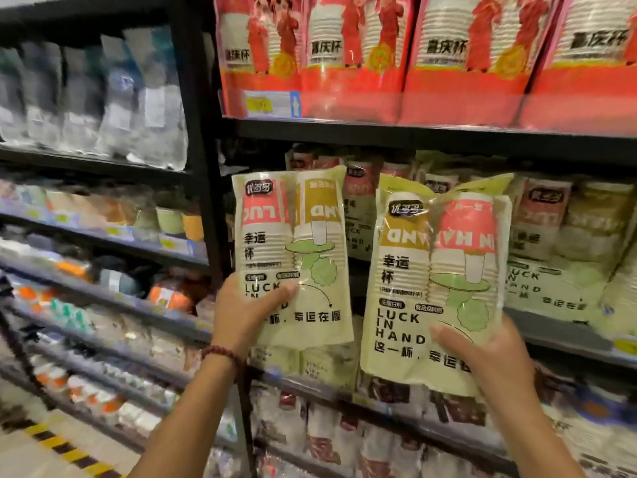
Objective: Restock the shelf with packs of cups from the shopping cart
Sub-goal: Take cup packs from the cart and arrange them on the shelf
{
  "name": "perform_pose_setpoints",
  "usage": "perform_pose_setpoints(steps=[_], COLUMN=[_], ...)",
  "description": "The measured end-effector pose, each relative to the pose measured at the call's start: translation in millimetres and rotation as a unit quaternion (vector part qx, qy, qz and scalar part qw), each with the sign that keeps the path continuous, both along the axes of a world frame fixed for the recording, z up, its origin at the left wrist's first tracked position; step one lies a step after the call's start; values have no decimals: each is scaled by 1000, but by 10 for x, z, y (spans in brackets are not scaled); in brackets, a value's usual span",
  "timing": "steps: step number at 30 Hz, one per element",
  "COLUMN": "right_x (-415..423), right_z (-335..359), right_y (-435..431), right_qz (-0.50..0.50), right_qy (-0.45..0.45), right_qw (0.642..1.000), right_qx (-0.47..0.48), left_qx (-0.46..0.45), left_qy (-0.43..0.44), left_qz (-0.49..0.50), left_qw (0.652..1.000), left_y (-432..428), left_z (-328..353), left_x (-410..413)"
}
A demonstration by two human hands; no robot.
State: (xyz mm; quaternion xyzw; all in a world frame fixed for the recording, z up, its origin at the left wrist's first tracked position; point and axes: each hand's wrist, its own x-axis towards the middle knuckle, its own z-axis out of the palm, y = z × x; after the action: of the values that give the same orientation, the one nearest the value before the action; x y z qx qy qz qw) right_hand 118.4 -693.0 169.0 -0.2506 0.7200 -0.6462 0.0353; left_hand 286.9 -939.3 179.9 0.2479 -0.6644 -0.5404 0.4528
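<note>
Head view: hands (241, 315) (496, 360) hold two cup packs (293, 250) (434, 284).

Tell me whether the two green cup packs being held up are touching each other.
Apart. The head view shows the left pack and the right pack with a strip of shelf stock visible between their edges, each held by its own hand.
</note>
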Motion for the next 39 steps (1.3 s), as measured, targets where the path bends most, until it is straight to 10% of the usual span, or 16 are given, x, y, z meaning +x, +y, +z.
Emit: perform_pose_setpoints(steps=[24, 32, 39], right_x=[-234, -597, -772], right_z=[459, 425, 347], right_y=[-1464, -1806, -2040], right_qz=[-78, -46, -155], right_qy=[22, -18, 5], right_qw=[997, 998, 987], right_qx=[-5, -38, 32], left_qx=[-5, 1, 136], left_qy=[-48, -196, -100], left_qz=[-65, -86, -101], left_qw=[997, 977, 980], left_y=[-1764, -1843, -1961], left_z=[241, 278, 308], left_x=[-1102, -1394, -1797])
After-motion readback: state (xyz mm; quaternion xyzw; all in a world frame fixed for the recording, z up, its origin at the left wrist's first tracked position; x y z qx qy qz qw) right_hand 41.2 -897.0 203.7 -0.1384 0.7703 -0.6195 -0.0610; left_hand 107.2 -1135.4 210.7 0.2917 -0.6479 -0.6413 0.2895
